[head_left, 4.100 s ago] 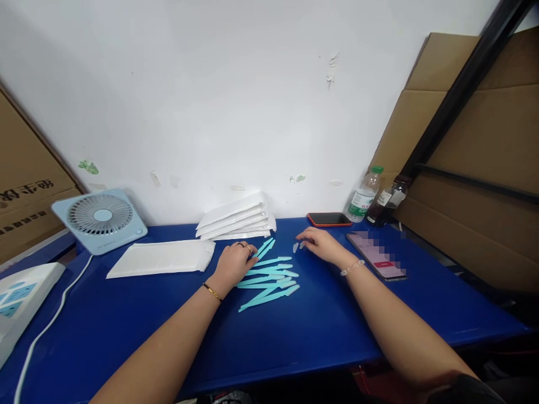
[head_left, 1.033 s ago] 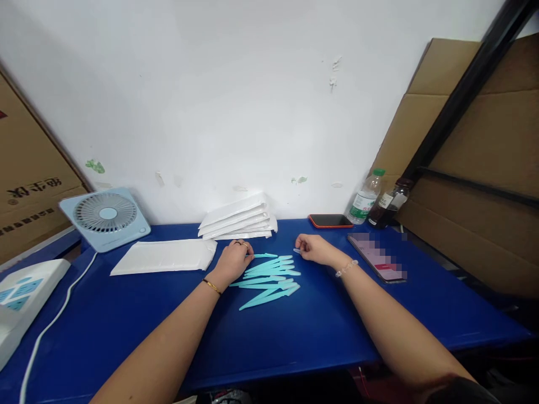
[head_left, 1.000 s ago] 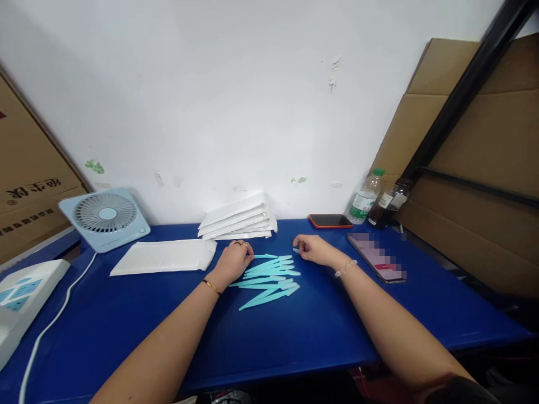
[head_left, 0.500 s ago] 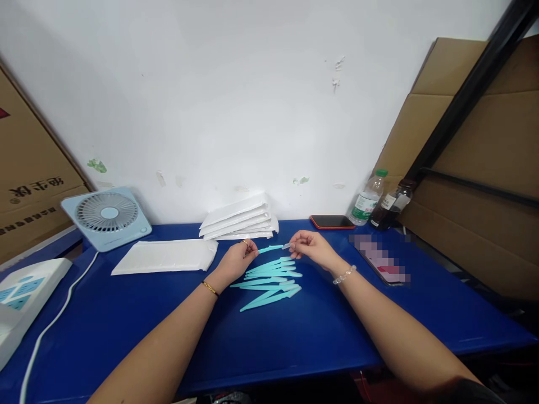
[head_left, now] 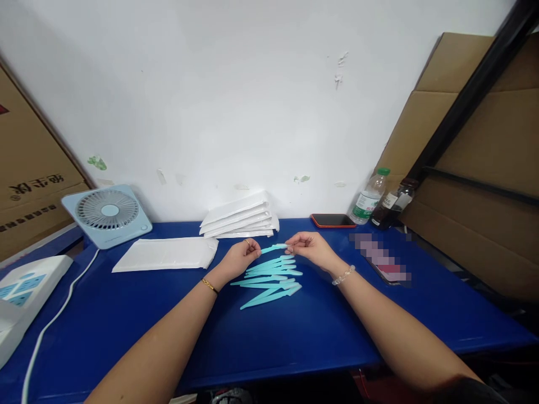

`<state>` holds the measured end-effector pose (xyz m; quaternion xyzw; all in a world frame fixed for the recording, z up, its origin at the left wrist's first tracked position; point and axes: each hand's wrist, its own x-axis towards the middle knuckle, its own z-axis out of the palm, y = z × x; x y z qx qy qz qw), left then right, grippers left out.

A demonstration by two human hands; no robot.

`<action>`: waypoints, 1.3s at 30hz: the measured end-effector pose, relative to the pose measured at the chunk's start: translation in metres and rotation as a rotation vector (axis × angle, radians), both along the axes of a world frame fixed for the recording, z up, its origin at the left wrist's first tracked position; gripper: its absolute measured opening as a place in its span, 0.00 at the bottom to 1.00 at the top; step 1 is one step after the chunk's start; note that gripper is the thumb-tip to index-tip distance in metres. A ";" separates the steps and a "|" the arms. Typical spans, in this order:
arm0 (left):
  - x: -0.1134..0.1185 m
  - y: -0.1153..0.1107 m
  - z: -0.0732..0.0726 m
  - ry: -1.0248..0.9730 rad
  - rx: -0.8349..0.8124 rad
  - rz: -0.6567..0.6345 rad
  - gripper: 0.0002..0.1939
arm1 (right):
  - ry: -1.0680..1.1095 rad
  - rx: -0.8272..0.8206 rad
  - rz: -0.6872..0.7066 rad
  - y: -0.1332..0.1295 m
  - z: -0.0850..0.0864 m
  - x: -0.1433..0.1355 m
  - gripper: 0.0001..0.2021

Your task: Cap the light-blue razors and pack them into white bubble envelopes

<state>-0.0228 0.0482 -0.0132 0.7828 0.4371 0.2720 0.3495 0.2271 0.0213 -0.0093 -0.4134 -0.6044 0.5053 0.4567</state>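
A turquoise eyebrow razor (head_left: 269,248) is stretched between my two hands, above several others like it. My left hand (head_left: 244,255) is closed, pinching the razor's handle end between thumb and fingers. At the opposite end, my right hand (head_left: 305,246) pinches the clear blade cap (head_left: 282,246), which lies over the blade end; how far on it sits is too small to tell. Below them a loose fan of turquoise eyebrow razors (head_left: 269,279) rests on the blue table (head_left: 269,342), their pale capped ends pointing right.
One white padded envelope (head_left: 164,255) lies left of my hands, with a stack of them (head_left: 238,216) against the wall. Also on the table are a fan (head_left: 110,210), a power strip (head_left: 33,297), a phone (head_left: 332,220), a water bottle (head_left: 366,199) and a dark bottle (head_left: 389,207).
My right hand has moved slightly left with the clear cap, which now covers more of the razor's blade end. My left hand still grips the handle.
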 end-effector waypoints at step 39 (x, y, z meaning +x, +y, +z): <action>0.006 -0.036 0.047 -0.255 0.425 0.317 0.51 | -0.607 0.380 -0.036 -0.029 0.007 -0.049 0.06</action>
